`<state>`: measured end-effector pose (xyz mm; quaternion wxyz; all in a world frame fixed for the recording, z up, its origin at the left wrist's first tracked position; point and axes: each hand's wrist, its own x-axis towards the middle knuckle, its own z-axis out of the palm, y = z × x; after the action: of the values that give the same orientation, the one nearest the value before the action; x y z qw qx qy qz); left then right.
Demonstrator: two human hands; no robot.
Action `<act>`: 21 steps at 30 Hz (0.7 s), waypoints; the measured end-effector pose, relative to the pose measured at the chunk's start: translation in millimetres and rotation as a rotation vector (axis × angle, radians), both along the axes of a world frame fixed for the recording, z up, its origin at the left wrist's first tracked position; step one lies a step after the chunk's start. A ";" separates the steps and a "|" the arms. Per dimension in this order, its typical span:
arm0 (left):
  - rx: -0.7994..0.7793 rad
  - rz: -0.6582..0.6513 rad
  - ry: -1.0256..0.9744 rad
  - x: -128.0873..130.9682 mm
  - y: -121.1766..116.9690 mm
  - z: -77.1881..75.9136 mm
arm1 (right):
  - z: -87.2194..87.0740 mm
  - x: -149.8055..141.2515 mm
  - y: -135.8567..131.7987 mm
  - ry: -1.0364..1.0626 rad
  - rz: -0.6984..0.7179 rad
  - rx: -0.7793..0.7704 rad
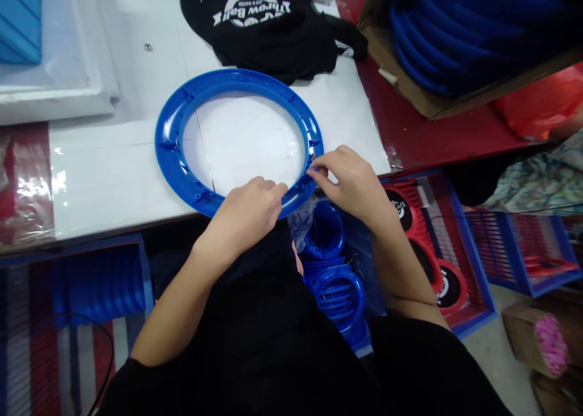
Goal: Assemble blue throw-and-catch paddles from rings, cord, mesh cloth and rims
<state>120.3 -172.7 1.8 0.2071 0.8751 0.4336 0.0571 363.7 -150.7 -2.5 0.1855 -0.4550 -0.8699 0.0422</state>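
Observation:
A blue plastic ring [170,161] lies on the white tabletop, its ribbed inner side facing up. My left hand [255,206] is closed over the near edge of the ring, and the fingertips are turned away from me. At the ring's right side my right hand [341,176] pinches with thumb and forefinger. Something small and dark shows by those fingertips, too small to name. Beyond the ring lies black cloth [273,39] printed with white "Throw Ball" lettering. A small shiny metal piece [148,47] rests on the table to the left.
A carton [428,109] of blue rings stands at the back right. White foam [91,94] sits at the left. Below the table are more blue rings [339,294] and a blue crate [483,294] with red-rimmed black discs [449,288].

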 end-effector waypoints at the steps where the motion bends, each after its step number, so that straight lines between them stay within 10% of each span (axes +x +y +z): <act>1: -0.001 -0.002 -0.001 -0.2 -0.1 -0.2 | 0.3 0.0 -3.4 0.040 -0.006 0.007; 21: 0.050 -0.036 0.054 2.0 -7.1 -1.1 | -36.7 -20.8 -27.0 0.266 -0.158 0.163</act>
<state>122.3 -179.9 0.7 0.1742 0.8889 0.4218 0.0405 342.9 -177.7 -39.2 0.3379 -0.4960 -0.7997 0.0166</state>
